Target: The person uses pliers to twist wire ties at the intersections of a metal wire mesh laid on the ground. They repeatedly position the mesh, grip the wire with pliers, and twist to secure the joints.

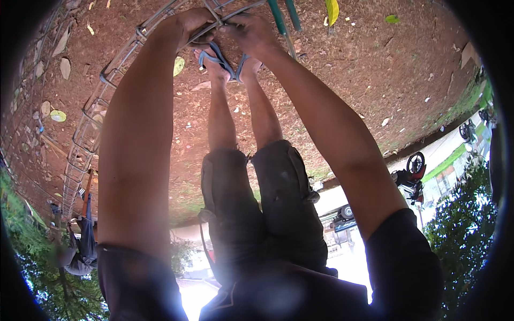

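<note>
- Clearly, both hands met at the top of the frame, on a long cage of steel rebar (88, 128) lying on bare reddish soil (364, 64)
- Left hand (194, 24) was closed around a bar of the cage near its upper end
- Right hand (250, 31) was clenched on the same spot, just beside the left, fingers curled over thin wire; whether it held a tool could not be told
- Feet in blue sandals (222, 60) stood directly under the hands
- Two green rods (284, 18) ran off the top edge, next to the right hand
- Another person (80, 241) crouched by the cage's far end at lower left
- Motorbikes (409, 174) stood at the right edge, well apart
</note>
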